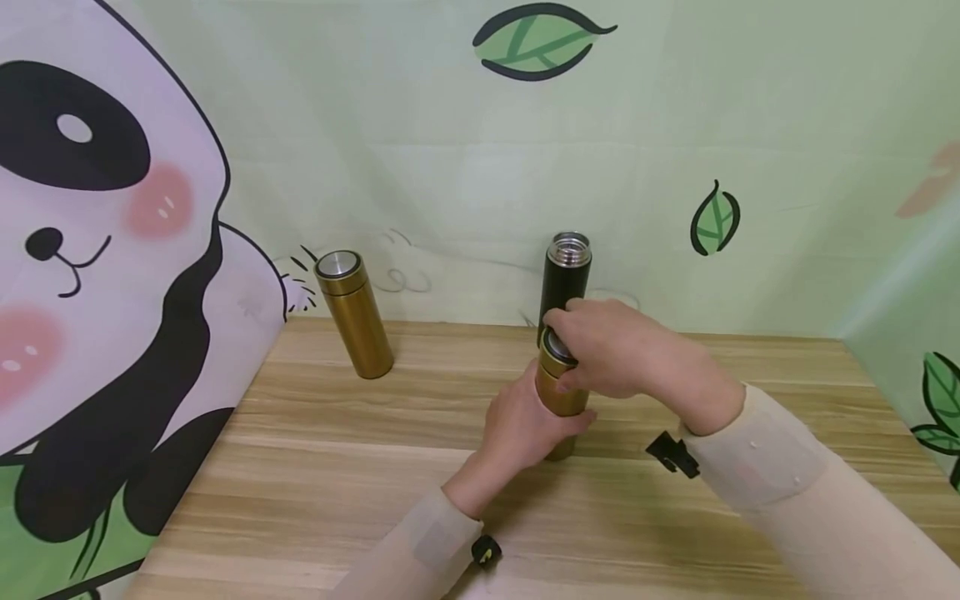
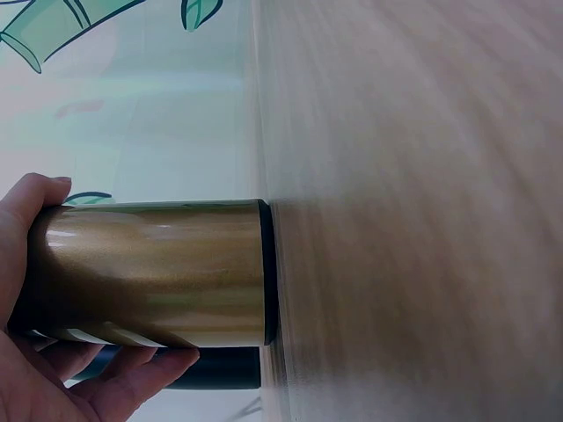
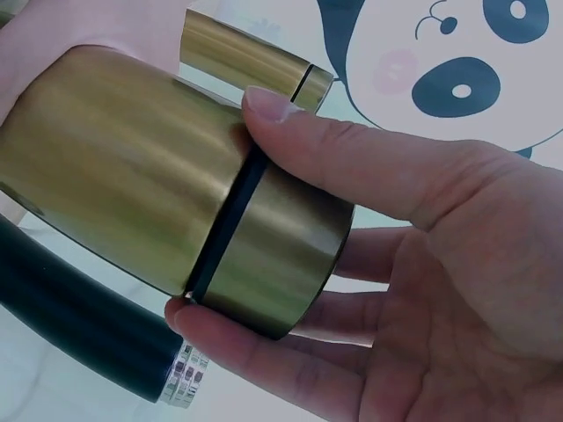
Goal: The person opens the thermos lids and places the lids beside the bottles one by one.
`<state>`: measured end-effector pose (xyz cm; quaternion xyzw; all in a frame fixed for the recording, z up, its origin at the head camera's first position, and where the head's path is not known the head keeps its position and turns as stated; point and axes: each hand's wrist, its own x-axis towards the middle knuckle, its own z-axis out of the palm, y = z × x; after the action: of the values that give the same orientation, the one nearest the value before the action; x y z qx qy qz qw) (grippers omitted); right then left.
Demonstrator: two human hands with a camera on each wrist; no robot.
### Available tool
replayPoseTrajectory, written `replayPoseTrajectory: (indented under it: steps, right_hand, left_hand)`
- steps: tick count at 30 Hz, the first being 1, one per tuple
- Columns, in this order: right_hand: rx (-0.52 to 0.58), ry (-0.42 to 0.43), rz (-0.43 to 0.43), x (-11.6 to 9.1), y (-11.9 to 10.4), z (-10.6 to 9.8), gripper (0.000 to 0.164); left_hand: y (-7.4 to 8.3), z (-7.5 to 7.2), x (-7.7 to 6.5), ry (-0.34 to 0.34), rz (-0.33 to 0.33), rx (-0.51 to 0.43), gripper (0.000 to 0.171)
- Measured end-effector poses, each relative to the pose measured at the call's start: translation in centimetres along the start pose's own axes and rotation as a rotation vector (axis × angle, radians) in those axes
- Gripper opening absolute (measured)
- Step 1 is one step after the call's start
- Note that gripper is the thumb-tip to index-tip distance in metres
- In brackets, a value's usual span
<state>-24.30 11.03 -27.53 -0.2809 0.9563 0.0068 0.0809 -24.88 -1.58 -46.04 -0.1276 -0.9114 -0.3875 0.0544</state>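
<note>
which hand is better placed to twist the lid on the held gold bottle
Probably the right hand: it grips around the lid, while the left hand holds the gold bottle lower down.

Soft light; glare streaks the pale-green fabric backdrop [image 1: 450, 158] at right; the flat, brown wooden desk [image 2: 422, 211] blurs in the left wrist view.

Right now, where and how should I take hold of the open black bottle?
I'd likely grip the black bottle below its silver neck, coming from the left. It stands upright with a smooth, round side to wrap, while the held gold bottle and right hand crowd the front and right.
</note>
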Motion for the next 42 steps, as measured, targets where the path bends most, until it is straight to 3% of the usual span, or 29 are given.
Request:
replayPoseTrajectory:
  steps: [7, 42]
  right_hand:
    - [0.005, 0.001, -0.041, -0.03, 0.17, -0.02, 0.058]
    - [0.087, 0.002, -0.081, 0.14, 0.97, 0.13, 0.071]
  left_hand:
    - [0.1, -0.03, 0.02, 0.008, -0.011, 0.012, 0.069]
    - [0.2, -0.14, 0.02, -0.009, -0.005, 0.022, 0.073]
